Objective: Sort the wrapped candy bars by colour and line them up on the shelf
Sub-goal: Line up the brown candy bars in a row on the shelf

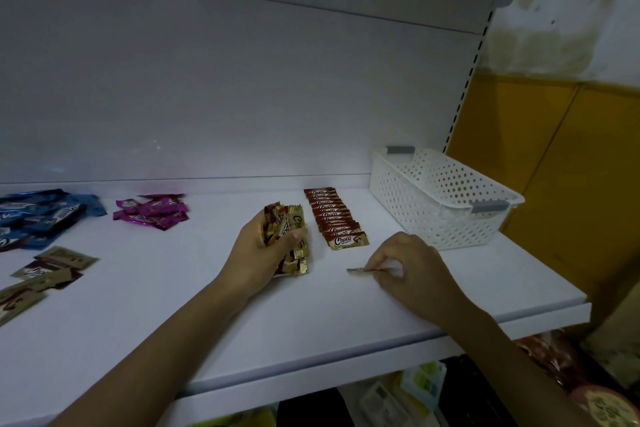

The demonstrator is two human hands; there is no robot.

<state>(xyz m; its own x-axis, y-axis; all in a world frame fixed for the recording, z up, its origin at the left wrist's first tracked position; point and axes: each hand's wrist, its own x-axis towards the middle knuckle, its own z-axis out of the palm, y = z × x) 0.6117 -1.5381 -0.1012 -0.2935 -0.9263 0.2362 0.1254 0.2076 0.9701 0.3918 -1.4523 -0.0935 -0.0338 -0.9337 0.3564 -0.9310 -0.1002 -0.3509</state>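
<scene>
1. Head cam, only view. Landmark = the white basket [440, 194] at the back right of the shelf [311, 322].
2. Just left of the basket: a row of red-gold bars [334, 218], overlapped like shingles and running back to front.
3. Left of that row, the left hand [258, 253] has its fingers curled round a bunch of gold bars [292, 239]. Their lower ends look to be touching the shelf.
4. In front of the basket, the right hand [415, 270] pinches a single bar [360, 270] btwn thumb and fingers, held flat and low over the shelf. It's edge-on to the cam, so can't tell the colour.
5. Way left of the basket: purple pile [152, 211], blue pile [45, 215] and tan bars [45, 270], all loose and not lined up yet.
6. Handling, imo: the bars are thin and v light. The foil wrap is slick and crinkly, so a bunch will fan out or slide if held loosely. Prob snappy inside too. Best to pinch a bar by a crimped end or along the long edges, w/o squeezing the middle.
</scene>
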